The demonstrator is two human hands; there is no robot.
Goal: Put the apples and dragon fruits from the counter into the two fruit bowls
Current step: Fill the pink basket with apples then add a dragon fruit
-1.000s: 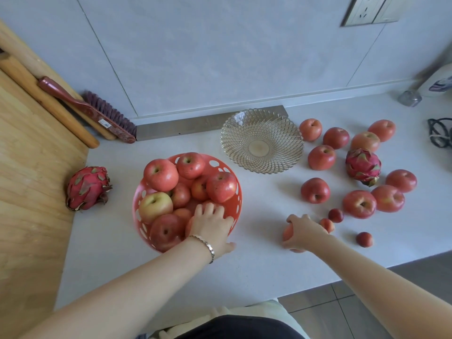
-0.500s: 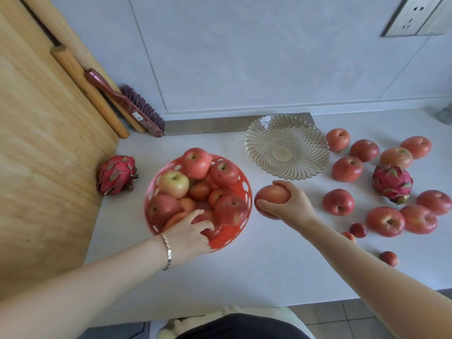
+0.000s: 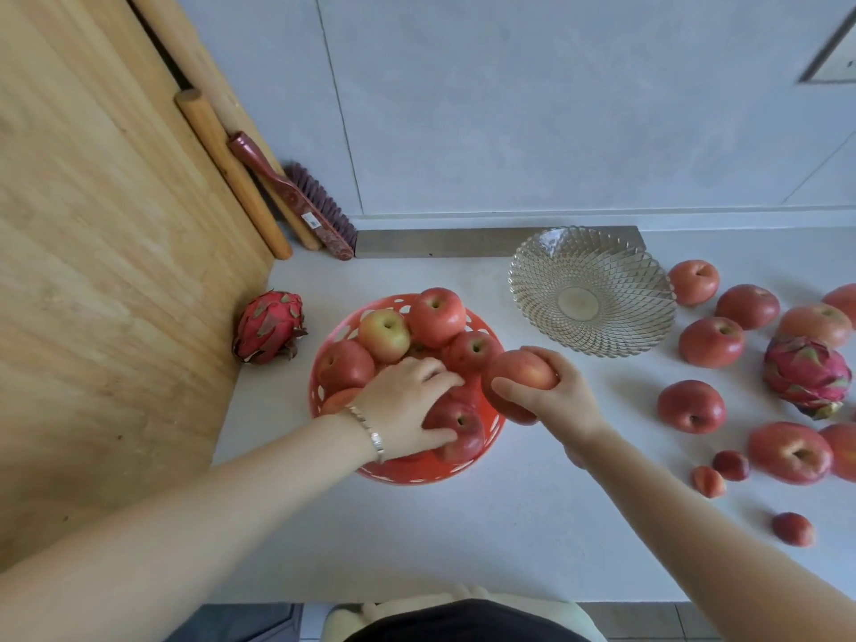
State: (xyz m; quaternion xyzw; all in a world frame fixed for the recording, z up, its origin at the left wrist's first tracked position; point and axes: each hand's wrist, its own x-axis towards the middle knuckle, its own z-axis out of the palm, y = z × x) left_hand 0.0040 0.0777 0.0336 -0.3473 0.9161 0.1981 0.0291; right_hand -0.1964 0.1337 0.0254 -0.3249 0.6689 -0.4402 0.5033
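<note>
Right hand (image 3: pixel 563 403): fingers curled round apple (image 3: pixel 516 379), at 3 o'clock rim of red bowl (image 3: pixel 417 474). Pile centre lies at 9 o'clock from apple. Left hand (image 3: pixel 407 403) nearer to pile, fingers spread loose, resting on bowl apples (image 3: pixel 435 317), gripping nothing. Glass bowl (image 3: pixel 523 280) at 1 o'clock, apart.
</note>
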